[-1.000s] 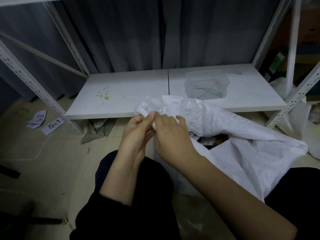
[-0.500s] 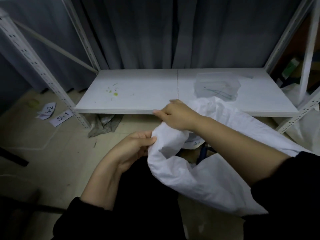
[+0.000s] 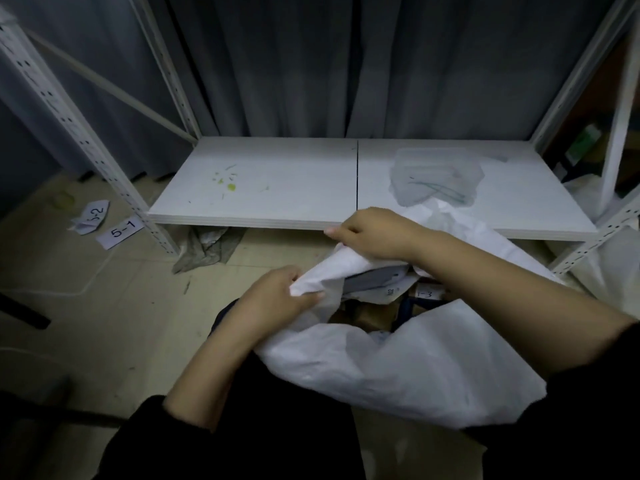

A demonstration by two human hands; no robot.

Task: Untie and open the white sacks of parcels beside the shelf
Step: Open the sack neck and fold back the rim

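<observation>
Hands grip the white sack [image 3: 408, 362] on the floor before the shelf [image 3: 277, 188]. The left hand [image 3: 273, 299] pinches its near rim; the right hand [image 3: 374, 233], forearm stretched across, clutches the far rim, parcels [image 3: 377, 282] showing in the mouth.

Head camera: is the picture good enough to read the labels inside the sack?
Head view: dim and soft overall; the wide-angle lens bends the shelf posts; the clear tub is blurred; in the white sack one label reads 1-3, the rest sit in shadow, unreadable.
</observation>
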